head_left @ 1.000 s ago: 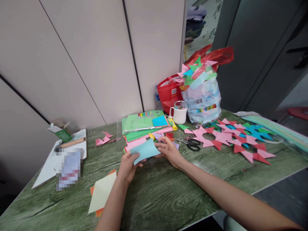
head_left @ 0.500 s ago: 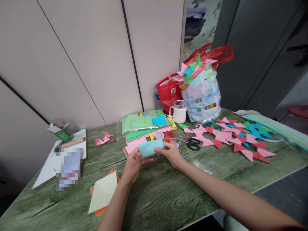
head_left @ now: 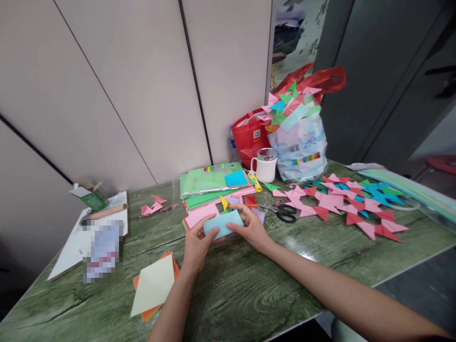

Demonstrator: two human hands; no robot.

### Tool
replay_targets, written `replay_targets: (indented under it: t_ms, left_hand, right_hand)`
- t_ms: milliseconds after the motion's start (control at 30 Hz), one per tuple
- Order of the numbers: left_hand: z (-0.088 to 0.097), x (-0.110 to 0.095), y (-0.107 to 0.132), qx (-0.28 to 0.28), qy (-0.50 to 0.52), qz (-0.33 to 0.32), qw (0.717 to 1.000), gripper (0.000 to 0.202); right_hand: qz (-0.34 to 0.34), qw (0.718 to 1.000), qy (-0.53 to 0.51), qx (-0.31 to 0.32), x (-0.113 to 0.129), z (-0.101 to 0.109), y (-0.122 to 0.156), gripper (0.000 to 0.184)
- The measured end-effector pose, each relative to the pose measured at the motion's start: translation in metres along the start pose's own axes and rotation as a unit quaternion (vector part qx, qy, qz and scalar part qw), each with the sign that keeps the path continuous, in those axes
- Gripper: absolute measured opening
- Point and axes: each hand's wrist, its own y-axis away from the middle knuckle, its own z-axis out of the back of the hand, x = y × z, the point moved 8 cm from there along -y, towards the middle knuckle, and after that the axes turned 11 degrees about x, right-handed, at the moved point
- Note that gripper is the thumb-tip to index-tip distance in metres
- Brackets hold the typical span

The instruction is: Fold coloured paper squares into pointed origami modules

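Observation:
A light blue sheet of paper (head_left: 223, 224), folded into a narrow rectangle, is held above the table between both hands. My left hand (head_left: 197, 240) pinches its left end, thumb on the near face. My right hand (head_left: 252, 228) grips the right end, with its thumb on the front and the fingers behind, partly hidden. Just beyond the hands lie small folded paper pieces, among them a yellow one (head_left: 224, 203) and a lilac one (head_left: 257, 216). Left of my left forearm rests a stack of square paper (head_left: 153, 287), pale yellow on top with orange underneath.
Black-handled scissors (head_left: 286, 213) lie right of the hands, near linked pink and red folded pieces (head_left: 331, 202). Behind stand a white mug (head_left: 266, 168), a red bag (head_left: 251, 142) and a full plastic bag (head_left: 302, 142). Green paper packs (head_left: 203, 183) lie against the wall; a hammer (head_left: 107, 212) rests left.
The blue paper has tilted, its right end higher, and come slightly nearer. Both thumbs now lie on its near face, and the right fingers have moved over behind its upper edge.

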Motion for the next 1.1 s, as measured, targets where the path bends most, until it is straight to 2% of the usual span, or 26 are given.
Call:
replay_targets:
  t_ms: [133,433,567,933,1100]
  left_hand:
    - [0.001,-0.0001,0.0001,-0.003,-0.004,0.002,1.0,0.04]
    - [0.0004,0.0008,-0.0005,0.007,-0.013,0.0,1.0,0.035]
    - [0.0017,0.0012,-0.0006,0.0,-0.011,0.001,1.0,0.035]
    - [0.0029,0.0,0.0005,-0.02,-0.011,0.004,1.0,0.036]
    - [0.0075,0.0025,-0.0018,-0.022,-0.034,-0.016,0.999,0.034]
  right_hand:
    - [0.006,1.0,0.012,0.006,-0.0011,-0.0004,-0.0005,0.04]
    - [0.009,1.0,0.013,0.019,-0.0006,-0.0022,-0.0002,0.041]
    - [-0.001,1.0,0.028,0.008,-0.0019,-0.001,-0.0003,0.035]
    - [-0.005,1.0,0.029,-0.001,-0.0021,-0.0006,-0.0004,0.034]
    - [-0.007,1.0,0.025,0.003,-0.0043,-0.0001,-0.0004,0.034]
